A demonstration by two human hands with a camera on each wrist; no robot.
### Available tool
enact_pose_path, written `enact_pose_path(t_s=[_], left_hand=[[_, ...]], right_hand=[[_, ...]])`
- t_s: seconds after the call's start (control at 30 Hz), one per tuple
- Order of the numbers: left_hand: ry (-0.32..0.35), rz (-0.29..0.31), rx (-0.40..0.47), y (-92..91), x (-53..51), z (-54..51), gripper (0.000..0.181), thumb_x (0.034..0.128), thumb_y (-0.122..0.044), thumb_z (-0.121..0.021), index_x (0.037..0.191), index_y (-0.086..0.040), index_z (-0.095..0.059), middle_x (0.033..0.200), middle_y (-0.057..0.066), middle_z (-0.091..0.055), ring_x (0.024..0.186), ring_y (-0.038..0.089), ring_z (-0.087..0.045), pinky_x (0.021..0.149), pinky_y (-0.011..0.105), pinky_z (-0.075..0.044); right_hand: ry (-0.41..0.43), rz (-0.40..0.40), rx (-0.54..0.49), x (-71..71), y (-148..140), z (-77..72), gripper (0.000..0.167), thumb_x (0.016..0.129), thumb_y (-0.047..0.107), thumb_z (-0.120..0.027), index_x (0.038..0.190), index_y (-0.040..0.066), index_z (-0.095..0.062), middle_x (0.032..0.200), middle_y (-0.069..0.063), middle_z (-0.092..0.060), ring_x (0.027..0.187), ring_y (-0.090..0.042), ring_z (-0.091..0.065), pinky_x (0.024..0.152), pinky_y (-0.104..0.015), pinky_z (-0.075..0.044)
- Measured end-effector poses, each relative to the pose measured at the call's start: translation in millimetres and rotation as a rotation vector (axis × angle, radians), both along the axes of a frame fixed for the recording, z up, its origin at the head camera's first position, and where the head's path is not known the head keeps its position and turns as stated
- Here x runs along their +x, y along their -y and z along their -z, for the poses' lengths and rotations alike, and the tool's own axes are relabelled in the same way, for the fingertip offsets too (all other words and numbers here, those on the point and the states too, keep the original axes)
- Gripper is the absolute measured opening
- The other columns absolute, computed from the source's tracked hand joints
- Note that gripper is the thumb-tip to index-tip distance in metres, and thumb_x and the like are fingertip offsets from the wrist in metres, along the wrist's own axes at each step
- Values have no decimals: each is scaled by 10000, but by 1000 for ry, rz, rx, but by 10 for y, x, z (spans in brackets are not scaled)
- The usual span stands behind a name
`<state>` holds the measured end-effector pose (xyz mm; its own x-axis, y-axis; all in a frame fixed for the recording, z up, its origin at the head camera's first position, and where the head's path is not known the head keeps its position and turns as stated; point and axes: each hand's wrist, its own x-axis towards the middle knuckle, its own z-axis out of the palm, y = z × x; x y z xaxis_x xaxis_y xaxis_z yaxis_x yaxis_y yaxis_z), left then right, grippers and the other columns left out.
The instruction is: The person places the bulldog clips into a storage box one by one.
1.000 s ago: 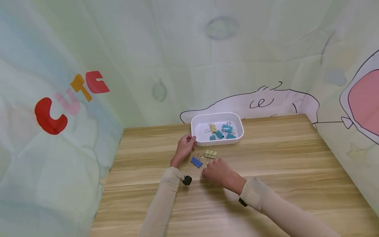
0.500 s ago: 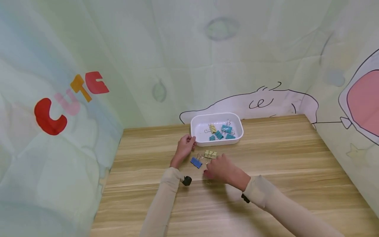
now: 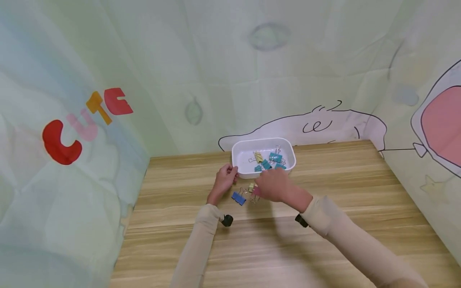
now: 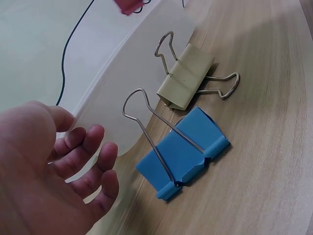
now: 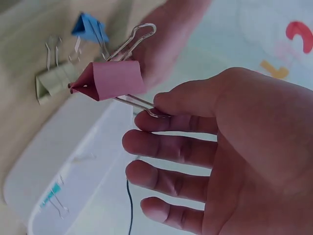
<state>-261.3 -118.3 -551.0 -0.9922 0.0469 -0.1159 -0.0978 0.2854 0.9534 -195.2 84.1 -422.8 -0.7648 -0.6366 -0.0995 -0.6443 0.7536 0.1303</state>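
Observation:
In the right wrist view a pink binder clip (image 5: 117,80) hangs by one wire handle between the thumb and index finger of my right hand (image 5: 195,147). The head view has this right hand (image 3: 275,185) just in front of the white tray (image 3: 239,175). My left hand (image 3: 225,179) pinches the tray's near left corner; in the left wrist view its thumb and index finger meet at the rim. A blue clip (image 4: 183,154) and a pale yellow clip (image 4: 187,76) lie on the table beside the left hand (image 4: 54,166).
Inside the tray lie a yellow clip (image 3: 258,157) and several teal clips (image 3: 275,157). The wooden table (image 3: 173,192) meets a printed cloth backdrop (image 3: 173,80) behind the tray and at both sides.
My right hand has lifted the pink clip off the table and moved away from me, up to the tray's near side. The left hand has stayed at the tray's corner.

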Motion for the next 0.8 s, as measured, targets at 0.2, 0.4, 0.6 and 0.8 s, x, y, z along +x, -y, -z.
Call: enact_pose_path(t_s=[0.2,0.4,0.6,0.8], left_hand=[[-30,1,14,5,5,3,208,1086,-175,-541,1030,20,-587,968,222,-685,840,370,-671,737,382,-583],[-61,13,32,19,8,-5,186,1075,-161,-540,993,0,-585,906,169,-684,751,260,-660,686,314,-575],[-37,15,29,22,-2,5,225,1087,-203,-545,1029,11,-584,980,225,-696,810,311,-670,754,386,-585],[-34,2,25,16,6,16,225,1088,-198,-546,1032,18,-580,986,233,-694,824,345,-667,754,398,-582]], right_hand=[[-71,-13,0,-206,-22,-172,421,987,456,-676,729,137,-577,623,5,-521,543,-143,-436,457,-348,-500],[-104,-14,26,-399,34,-268,320,1000,361,-677,831,92,-641,676,-36,-543,568,-177,-450,518,-394,-542],[-48,22,63,-577,115,-360,181,1011,247,-661,935,86,-692,740,-42,-570,604,-178,-445,535,-342,-505],[-20,40,68,-755,171,-403,211,1014,261,-667,1033,58,-721,797,-68,-619,628,-199,-493,608,-368,-568]])
